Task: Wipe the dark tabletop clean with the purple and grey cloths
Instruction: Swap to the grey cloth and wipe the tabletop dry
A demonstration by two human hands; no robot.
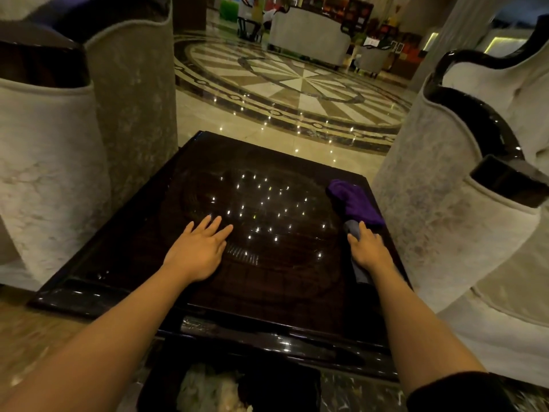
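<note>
Under the right hand (368,251), grey cloth (355,230); purple cloth (353,202) just beyond.

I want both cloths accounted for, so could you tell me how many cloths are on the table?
2: the purple cloth lies near the table's right edge; the grey cloth sits under the right hand.

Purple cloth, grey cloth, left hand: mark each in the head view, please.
Crumpled purple cloth (353,202): head view, on its bunched middle.
Folded grey cloth (353,228): head view, on the end showing beyond the right hand's fingers.
Bare left hand (198,251): head view, on the back of the hand, flat on the tabletop.
</note>
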